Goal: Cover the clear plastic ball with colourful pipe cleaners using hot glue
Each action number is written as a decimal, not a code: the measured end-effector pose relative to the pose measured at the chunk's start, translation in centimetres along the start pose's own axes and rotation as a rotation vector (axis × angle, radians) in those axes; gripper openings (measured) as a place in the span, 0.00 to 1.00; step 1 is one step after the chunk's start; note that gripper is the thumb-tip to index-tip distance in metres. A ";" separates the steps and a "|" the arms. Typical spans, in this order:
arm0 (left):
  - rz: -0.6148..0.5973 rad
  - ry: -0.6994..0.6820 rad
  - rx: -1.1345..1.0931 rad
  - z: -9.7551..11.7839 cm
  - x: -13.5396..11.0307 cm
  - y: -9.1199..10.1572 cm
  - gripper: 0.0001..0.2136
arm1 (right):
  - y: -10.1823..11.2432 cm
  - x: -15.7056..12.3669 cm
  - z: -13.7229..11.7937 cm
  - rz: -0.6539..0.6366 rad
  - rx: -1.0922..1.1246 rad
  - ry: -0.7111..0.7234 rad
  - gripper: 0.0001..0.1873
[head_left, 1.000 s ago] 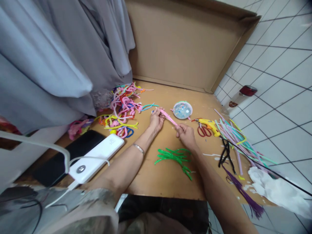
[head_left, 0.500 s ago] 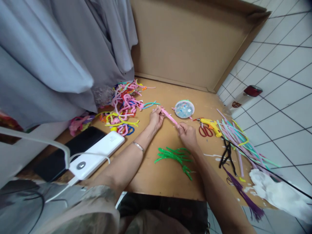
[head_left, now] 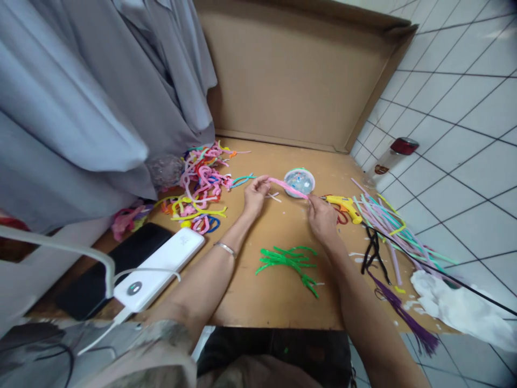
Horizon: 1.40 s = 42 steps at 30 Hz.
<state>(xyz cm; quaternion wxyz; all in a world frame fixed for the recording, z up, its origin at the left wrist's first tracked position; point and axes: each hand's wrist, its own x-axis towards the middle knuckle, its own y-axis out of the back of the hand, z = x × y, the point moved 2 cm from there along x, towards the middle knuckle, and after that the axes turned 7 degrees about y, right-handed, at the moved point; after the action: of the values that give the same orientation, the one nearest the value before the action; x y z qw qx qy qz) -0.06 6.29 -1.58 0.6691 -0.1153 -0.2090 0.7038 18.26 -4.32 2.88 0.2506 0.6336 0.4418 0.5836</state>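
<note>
My left hand (head_left: 255,194) pinches one end of a pink pipe cleaner (head_left: 287,187) and my right hand (head_left: 322,216) pinches the other end. The fuzzy stem stretches between them, above the brown cardboard surface (head_left: 278,231) and in front of a small round clear tub (head_left: 299,181). A bunch of green pipe cleaners (head_left: 291,261) lies just below my hands. A heap of bent coloured pipe cleaners (head_left: 200,183) sits to the left of my left hand.
A yellow glue gun (head_left: 344,206) and red scissors lie right of my right hand. Long pastel stems (head_left: 388,229), a black cable, a purple tassel (head_left: 407,318) and white cloth (head_left: 460,310) lie at the right. A white power bank (head_left: 159,261) and black phone rest at the left, under grey fabric (head_left: 81,97).
Both hands have moved up and apart with the pink pipe cleaner, my right hand shifting right toward the glue gun. The stem now spans in front of the clear tub.
</note>
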 end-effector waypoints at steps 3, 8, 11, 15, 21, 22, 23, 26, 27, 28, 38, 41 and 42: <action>0.017 -0.175 0.236 -0.1 0.2 0.5 0.12 | 0.1 0.0 0.1 -0.014 -0.037 -0.011 0.20; -0.039 -0.450 0.547 0.5 0.1 1.0 0.13 | -0.2 0.0 0.4 0.022 -0.035 0.013 0.19; -0.070 -0.553 0.669 0.9 -0.1 1.0 0.11 | -0.3 0.0 0.7 0.066 -0.012 0.039 0.19; -0.045 -0.612 0.756 1.0 -0.4 0.9 0.11 | -0.2 -0.1 1.1 0.153 0.004 0.064 0.18; -0.064 -0.683 0.820 1.1 -0.5 0.8 0.12 | 0.2 0.1 1.6 0.291 0.059 0.111 0.18; -0.069 -0.692 0.821 1.2 -0.6 0.7 0.13 | 0.2 0.1 1.6 0.295 0.071 0.116 0.17; -0.068 -0.701 0.821 1.3 -0.7 0.7 0.13 | 0.2 0.1 1.6 0.300 0.077 0.120 0.17; -0.044 -0.706 0.815 1.6 -1.0 0.3 0.13 | 0.3 0.0 1.7 0.325 0.074 0.111 0.16; -0.039 -0.699 0.813 1.7 -1.2 0.2 0.13 | 0.3 0.0 1.7 0.332 0.075 0.104 0.16; -0.036 -0.689 0.810 1.7 -1.3 -0.1 0.13 | 0.4 0.1 1.8 0.338 0.081 0.096 0.16; 0.074 -0.576 0.666 2.1 0.6 -4.4 0.08 | 0.1 4.3 2.3 0.347 0.142 -0.218 0.14; 0.101 -0.521 0.636 1.2 1.4 -5.1 0.07 | -0.8 5.2 3.1 0.405 0.181 -0.344 0.11; 0.098 -0.502 0.626 0.8 1.5 -5.2 0.07 | -1.1 5.4 3.4 0.428 0.197 -0.357 0.11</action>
<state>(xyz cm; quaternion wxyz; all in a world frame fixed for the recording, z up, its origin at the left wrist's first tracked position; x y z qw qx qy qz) 4.12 7.80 1.66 0.5658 0.2599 -0.1357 0.7706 20.84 1.47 4.11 0.1329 0.8264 0.3014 0.4567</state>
